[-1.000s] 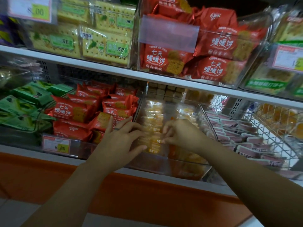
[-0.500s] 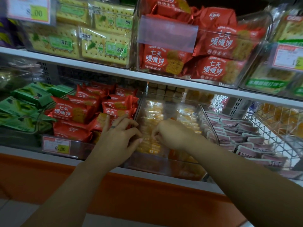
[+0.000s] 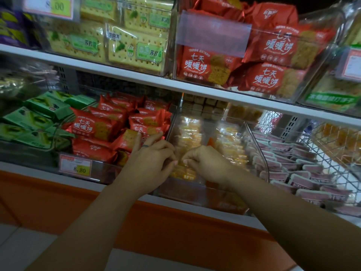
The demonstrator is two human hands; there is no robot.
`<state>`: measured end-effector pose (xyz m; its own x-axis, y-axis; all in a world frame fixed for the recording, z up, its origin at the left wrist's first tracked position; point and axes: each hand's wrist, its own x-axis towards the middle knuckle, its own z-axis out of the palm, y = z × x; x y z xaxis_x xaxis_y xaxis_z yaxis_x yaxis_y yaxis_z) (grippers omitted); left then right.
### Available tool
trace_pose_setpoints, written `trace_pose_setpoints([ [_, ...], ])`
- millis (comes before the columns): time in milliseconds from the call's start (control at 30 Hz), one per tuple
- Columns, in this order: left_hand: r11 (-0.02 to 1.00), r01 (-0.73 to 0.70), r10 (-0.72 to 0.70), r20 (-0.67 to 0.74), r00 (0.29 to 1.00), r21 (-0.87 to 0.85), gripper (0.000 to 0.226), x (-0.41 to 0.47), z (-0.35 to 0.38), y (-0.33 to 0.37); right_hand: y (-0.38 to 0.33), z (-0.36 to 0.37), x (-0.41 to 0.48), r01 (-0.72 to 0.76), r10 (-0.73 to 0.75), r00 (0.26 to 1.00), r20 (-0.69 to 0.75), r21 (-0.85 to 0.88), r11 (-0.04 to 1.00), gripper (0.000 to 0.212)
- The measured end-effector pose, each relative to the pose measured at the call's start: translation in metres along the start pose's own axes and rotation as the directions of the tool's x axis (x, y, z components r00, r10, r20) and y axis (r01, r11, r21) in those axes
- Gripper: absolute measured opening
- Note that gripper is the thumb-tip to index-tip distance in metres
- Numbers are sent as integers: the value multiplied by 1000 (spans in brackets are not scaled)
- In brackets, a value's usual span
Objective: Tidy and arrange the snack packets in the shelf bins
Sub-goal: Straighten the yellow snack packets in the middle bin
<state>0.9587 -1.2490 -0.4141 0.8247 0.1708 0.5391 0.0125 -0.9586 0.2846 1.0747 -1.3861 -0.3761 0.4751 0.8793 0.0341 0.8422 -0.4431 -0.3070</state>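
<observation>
1. Hands first: our left hand [image 3: 150, 167] and right hand [image 3: 209, 167] meet fingertip to fingertip over the middle bin [image 3: 195, 194]. Each has thumb and forefinger closed on the top edge of the yellow packets [image 3: 188, 137], though the exact hold is partly hidden.
2. The yellow packets stand on edge in two rows in that bin on the lower shelf. Red packets [image 3: 93, 126] lie at 9 o'clock and pink packets [image 3: 304, 173] at 3 o'clock.
3. We judge the step in hand to be squaring the near end of the left row.
4. To do it well, we should pinch the film seam rather than the biscuit, since a squeeze may crack it.
5. We should stand each packet upright, then press the row toward 12 o'clock so the gaps close.
6. Our left hand's outer fingers reach toward 11 o'clock and touch the red packets. Tucking them in would avoid dragging a red one over the divider.
</observation>
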Motion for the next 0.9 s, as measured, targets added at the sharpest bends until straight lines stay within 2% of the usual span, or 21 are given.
trace_pose_setpoints([
  [133,1000,15,-15,16,1000,-11,10,-1,1,1,-3,-14,-10,28,-41,987,157,85,996,31],
  [167,1000,9,-9,20,1000,-7,12,-2,0,1,-2,-18,-16,33,-47,989,139,100,994,28],
  [267,1000,-2,2,28,1000,1,15,-3,-1,3,4,-36,-31,-2,14,993,-117,99,995,32],
  [300,1000,-5,5,32,999,4,16,-3,-1,3,6,-41,-34,-24,35,989,-146,82,996,34],
  [367,1000,-22,22,25,999,14,22,-2,-1,3,11,-41,-37,-72,69,997,-46,-64,995,37],
  [433,998,-47,47,7,999,41,32,-1,1,3,12,-31,-37,-46,61,996,72,-193,980,35],
  [533,991,-95,92,32,995,90,47,-1,6,8,7,-16,-34,-4,30,993,114,-219,976,35],
  [633,963,-168,151,96,984,208,44,-1,14,12,10,-20,-34,-13,39,993,115,-221,975,41],
  [700,953,-179,162,87,983,246,43,1,14,12,15,-27,-39,-49,57,997,59,-130,990,41],
  [800,944,-180,171,55,984,278,44,2,13,19,29,-36,-60,-93,94,982,-166,19,996,41],
  [833,944,-185,177,53,983,275,45,3,14,24,35,-36,-69,-105,99,969,-225,-17,994,41],
  [900,946,-201,187,77,979,255,46,4,22,40,48,-31,-86,-172,131,966,-223,-178,969,45],
])
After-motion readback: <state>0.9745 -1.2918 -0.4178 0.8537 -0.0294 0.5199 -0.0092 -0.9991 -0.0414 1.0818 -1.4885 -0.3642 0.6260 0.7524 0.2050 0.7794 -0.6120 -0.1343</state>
